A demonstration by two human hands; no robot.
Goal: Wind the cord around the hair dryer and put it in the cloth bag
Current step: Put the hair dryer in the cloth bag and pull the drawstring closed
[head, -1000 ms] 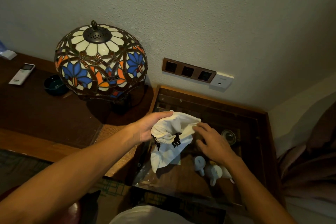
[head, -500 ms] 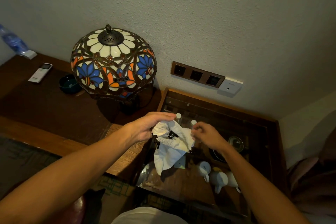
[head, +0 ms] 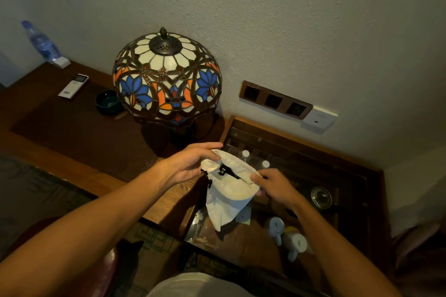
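So the cloth bag (head: 229,190) hangs between both hands over the glass-topped table (head: 357,176), mouth up, long axis dropping toward the person. Left hand (head: 190,164) pinches the rim's left side, right hand (head: 275,184) grips the right side, pulling it open. No hair dryer visible anywhere.

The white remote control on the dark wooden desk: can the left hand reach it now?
Probably not at once: the left hand grips the white cloth bag, and the remote control lies far left.
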